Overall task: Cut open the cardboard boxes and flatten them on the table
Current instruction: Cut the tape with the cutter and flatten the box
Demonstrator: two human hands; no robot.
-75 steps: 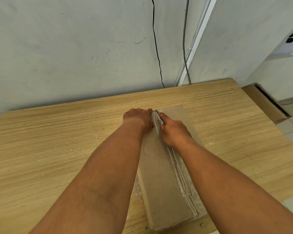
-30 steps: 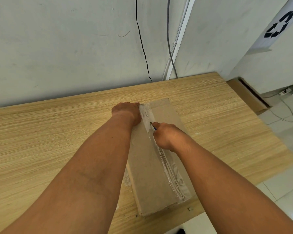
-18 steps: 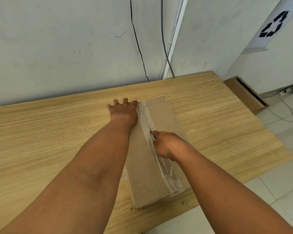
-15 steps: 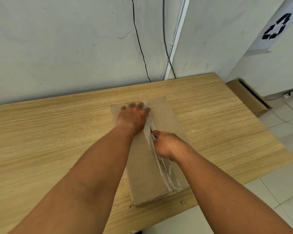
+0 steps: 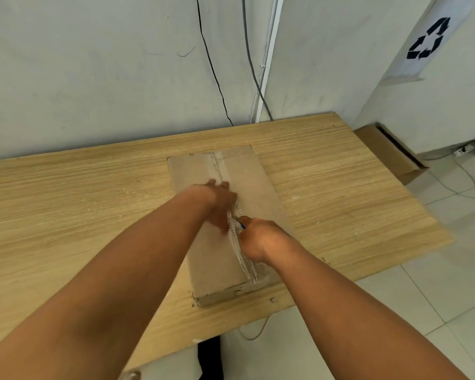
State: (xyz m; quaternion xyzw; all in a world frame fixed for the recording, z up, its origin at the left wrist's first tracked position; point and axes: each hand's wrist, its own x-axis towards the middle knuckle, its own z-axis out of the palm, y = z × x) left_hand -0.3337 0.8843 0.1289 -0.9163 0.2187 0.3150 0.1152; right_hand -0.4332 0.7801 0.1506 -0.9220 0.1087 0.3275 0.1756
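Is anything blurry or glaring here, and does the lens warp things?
Head view: the left hand is motion-smeared, while the right hand gripping the cutter and the cardboard box look sharp; the clear tape glints mildly; the wide lens swells the forearms.

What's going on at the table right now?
A person is slitting the taped seam of a cardboard box lying on the wooden table. The right hand grips a small cutter about midway along the seam; the left hand presses on the box top beside it. The box is not yet opened or flattened.
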